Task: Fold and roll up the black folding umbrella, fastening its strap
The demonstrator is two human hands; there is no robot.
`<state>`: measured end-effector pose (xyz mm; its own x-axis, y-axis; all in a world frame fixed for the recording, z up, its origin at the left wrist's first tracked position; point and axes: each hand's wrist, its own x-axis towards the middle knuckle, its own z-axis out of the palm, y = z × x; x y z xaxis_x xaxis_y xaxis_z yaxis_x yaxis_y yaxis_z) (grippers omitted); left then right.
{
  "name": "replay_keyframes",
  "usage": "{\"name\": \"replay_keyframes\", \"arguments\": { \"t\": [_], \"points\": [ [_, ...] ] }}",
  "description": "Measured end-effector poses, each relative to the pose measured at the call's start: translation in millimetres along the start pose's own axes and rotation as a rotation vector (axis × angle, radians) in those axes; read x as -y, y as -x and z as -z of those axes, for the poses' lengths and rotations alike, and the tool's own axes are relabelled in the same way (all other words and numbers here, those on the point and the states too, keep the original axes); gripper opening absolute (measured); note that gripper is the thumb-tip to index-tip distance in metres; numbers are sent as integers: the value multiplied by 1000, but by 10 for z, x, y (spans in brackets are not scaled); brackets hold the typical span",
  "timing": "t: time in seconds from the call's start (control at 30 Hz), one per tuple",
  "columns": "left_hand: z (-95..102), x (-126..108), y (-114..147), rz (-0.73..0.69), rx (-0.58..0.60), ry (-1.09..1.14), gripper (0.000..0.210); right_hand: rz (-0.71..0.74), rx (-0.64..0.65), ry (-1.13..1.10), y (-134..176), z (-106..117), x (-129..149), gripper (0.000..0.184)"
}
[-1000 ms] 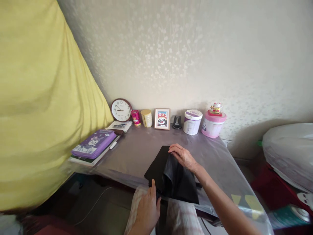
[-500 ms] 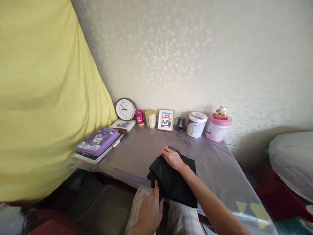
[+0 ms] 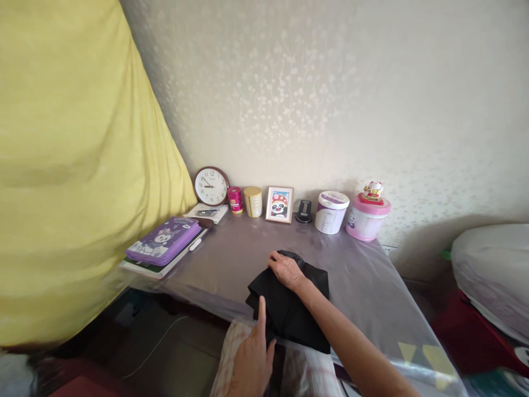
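A folded piece of black cloth (image 3: pixel 303 320) lies at the table's front edge, its near side overhanging slightly. My right hand (image 3: pixel 286 270) presses on its upper part, fingers curled over the bunched fabric; the fingertips are partly hidden. At the cloth's lower left corner is my left hand (image 3: pixel 254 353), its index finger stretched upward against the fold and its thumb apart. The other left fingers are out of sight. What kind of item the cloth is cannot be made out.
Along the wall stand a clock (image 3: pixel 211 186), a pink jar (image 3: pixel 235 200), a yellow-lidded can (image 3: pixel 253 202), a framed panda picture (image 3: pixel 280 204), a black stand (image 3: pixel 305 212), a white tub (image 3: pixel 331 213) and a pink tub (image 3: pixel 367 218) bearing a figurine. A purple case (image 3: pixel 164 240) lies left.
My left index finger has straightened and lifted a little along the cloth's fold. My right hand keeps its place on the cloth. The whole view has shifted slightly.
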<state>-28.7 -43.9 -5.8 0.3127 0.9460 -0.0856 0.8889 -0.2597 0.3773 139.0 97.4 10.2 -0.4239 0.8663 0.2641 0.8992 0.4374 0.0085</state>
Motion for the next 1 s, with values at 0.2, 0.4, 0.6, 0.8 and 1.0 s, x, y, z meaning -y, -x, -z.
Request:
{"name": "replay_keyframes", "arguments": {
  "t": [0.2,0.4,0.6,0.8,1.0],
  "points": [
    [-6,-12,-10,-62,51,-166,61,7,-48,-53,32,89,50,23],
    [-47,26,-17,-84,34,-135,61,44,-238,-274,486,213,196,25],
    [-81,40,-21,-83,31,-107,61,10,-287,-307,652,39,-20,24],
    [-57,0,-23,-55,57,-143,61,-88,-245,-245,318,-144,-459,29],
    [-119,53,-25,-73,48,-118,63,-215,-356,-160,276,21,-351,30]
  ]
}}
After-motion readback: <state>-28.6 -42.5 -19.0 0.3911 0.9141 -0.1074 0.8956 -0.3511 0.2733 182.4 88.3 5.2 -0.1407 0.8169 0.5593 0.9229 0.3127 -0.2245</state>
